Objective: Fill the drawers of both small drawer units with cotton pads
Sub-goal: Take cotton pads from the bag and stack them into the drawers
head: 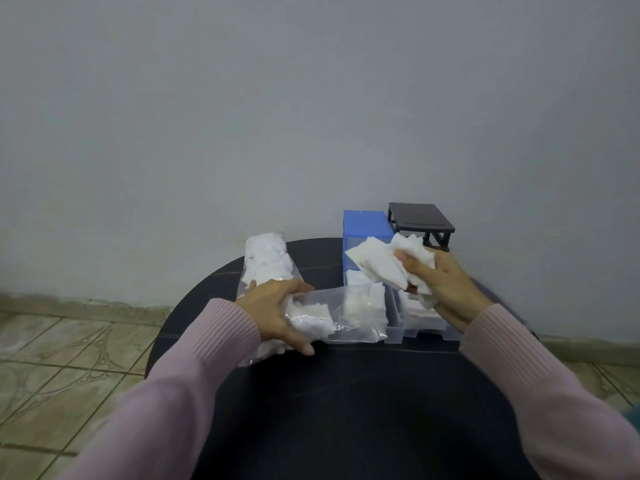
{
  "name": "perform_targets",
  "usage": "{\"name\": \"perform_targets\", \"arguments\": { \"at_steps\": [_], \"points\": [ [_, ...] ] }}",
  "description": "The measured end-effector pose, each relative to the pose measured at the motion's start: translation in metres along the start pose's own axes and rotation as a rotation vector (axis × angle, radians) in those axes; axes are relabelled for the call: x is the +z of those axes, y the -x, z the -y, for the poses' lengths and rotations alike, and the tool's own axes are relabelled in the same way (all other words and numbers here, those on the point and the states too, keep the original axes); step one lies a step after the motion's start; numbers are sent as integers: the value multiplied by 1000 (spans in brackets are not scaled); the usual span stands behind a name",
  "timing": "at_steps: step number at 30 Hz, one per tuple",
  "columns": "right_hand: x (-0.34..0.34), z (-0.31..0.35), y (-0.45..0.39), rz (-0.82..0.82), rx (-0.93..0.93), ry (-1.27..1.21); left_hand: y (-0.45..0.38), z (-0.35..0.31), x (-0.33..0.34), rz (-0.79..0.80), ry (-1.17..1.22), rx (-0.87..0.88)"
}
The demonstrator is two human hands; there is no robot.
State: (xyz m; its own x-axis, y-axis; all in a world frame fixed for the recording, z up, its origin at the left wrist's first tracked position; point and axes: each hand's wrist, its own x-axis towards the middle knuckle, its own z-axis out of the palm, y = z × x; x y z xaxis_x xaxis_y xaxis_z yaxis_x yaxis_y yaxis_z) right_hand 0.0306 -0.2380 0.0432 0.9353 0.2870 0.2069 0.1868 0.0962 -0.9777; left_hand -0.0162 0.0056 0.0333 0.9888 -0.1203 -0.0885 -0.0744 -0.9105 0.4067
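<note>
Above blue drawer unit (367, 226), crumpled white cotton pads (377, 266) bunched in right hand (440, 277)

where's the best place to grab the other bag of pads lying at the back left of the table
Across its middle, from above: the cotton-pad bag lies flat and long, running away from the person, so its narrow width suits a grip. The left hand holds the nearer bag.

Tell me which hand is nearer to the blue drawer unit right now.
Right. The right hand, gripping a bunch of cotton pads, is just in front of the blue drawer unit. The left hand holds the plastic bag, farther left and nearer the person.
</note>
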Motion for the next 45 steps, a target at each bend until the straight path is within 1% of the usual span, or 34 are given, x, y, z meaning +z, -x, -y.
{"name": "perform_targets", "arguments": {
  "at_steps": [2,3,6,9,10,13,16,18,20,23,27,31,34,36,39,42,45],
  "points": [
    [3,0,-1,13,-3,-15,5,-7,0,-31,76,4],
    [6,0,-1,23,-6,-20,5,-10,-1,-75,173,30],
    [16,1,-2,47,-15,-25,2,-22,-2,-185,590,104],
    [29,-1,-4,38,-35,9,-8,-37,-9,-259,845,14],
    [33,-2,-5,29,-48,17,-10,-39,-9,-265,908,37],
    [45,-5,-9,-6,-90,4,-11,-43,-4,-267,1058,199],
    [49,-7,-12,-18,-107,5,-18,-43,3,-372,1059,266],
    [49,-9,-14,14,-116,35,-24,-44,3,-463,1021,249],
    [49,-9,-14,32,-130,92,-26,-42,4,-505,987,233],
    [47,-9,-16,-23,-168,157,-26,-46,4,-478,1006,237],
    [43,-10,-17,-73,-197,224,-25,-55,4,-434,1175,192],
    [42,-7,-15,-23,-160,136,-30,-56,3,-482,1346,97],
    [42,-5,-15,-56,-144,61,-34,-57,-1,-514,1434,76],
    [43,-5,-16,-105,-132,15,-36,-57,0,-534,1455,80],
    [46,-5,-16,-165,-99,-59,-38,-58,4,-534,1426,78],
    [48,-3,-14,-176,-81,-98,-38,-59,7,-544,1399,65],
    [50,-3,-14,-197,-95,-107,-38,-59,6,-539,1422,54]
  ]
}}
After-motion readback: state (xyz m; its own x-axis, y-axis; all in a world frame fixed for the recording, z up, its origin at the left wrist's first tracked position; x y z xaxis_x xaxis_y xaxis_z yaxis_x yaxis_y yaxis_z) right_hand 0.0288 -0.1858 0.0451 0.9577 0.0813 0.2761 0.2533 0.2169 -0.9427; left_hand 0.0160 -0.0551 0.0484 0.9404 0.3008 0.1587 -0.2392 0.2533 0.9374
